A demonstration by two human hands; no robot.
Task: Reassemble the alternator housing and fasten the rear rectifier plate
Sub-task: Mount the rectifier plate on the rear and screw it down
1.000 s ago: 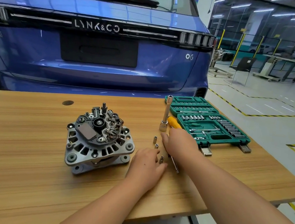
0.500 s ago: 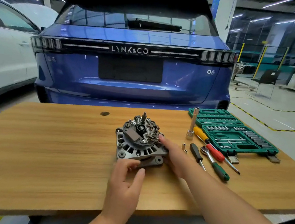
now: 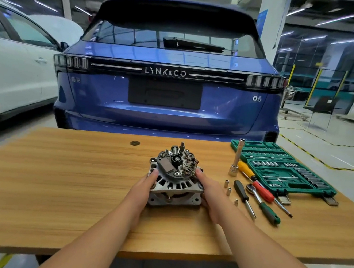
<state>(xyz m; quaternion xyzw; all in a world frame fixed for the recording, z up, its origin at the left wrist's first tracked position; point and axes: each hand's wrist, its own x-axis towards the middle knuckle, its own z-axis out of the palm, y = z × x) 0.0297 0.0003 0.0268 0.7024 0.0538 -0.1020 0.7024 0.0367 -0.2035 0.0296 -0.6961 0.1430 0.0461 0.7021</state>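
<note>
The grey alternator [image 3: 175, 179] stands on the wooden table [image 3: 56, 181] with its rectifier side up, black and copper parts exposed. My left hand [image 3: 143, 187] holds its left side, fingers laid along the housing. My right hand [image 3: 209, 190] holds its right side, fingertips up against the rectifier plate. Three small metal sleeves [image 3: 229, 189] lie loose just right of my right hand.
Right of the alternator lie a black screwdriver [image 3: 244, 196], a ratchet with a green grip [image 3: 262, 205], a red and a yellow screwdriver [image 3: 249, 171], and an upright socket extension [image 3: 236, 157]. An open green socket case [image 3: 282, 170] sits at the table's right end. A blue car [image 3: 168, 88] stands behind.
Both hands left the small parts on the table and went to the alternator; the left hand now holds its left side, the right its right side. The camera tilted up.
</note>
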